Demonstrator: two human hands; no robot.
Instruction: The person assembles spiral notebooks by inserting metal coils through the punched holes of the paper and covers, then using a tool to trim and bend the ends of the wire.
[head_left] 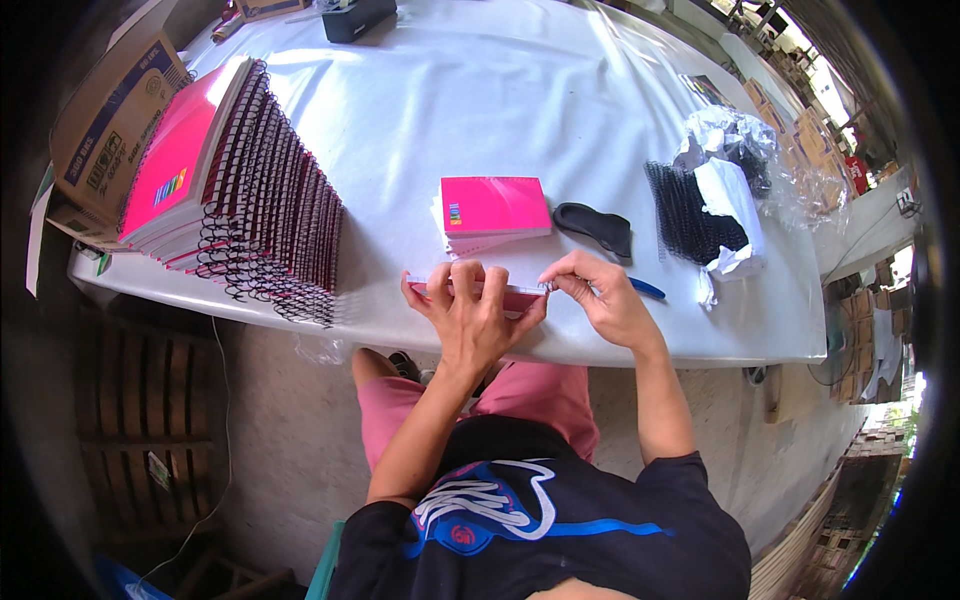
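Observation:
My left hand (468,312) is closed around a small pink notebook (515,299), which stands on its long side near the table's front edge. At its right end, my right hand (597,297) pinches what looks like the end of a spiral binding coil (548,285), mostly hidden by the fingers. Just beyond my hands lies a short stack of pink-covered pads (495,207). Beside that stack rests a black, curved, flat-looking object (594,229) whose kind I cannot tell. A blue pen-like tool (646,288) lies right of my right hand.
Coil-bound pink notebooks (185,170) form a tall stack at the left, against a cardboard box (110,130). Loose black coils (690,215) lie at the right with white paper (732,205) and clear plastic (800,190). A black box (358,18) stands on the white-covered table's far side.

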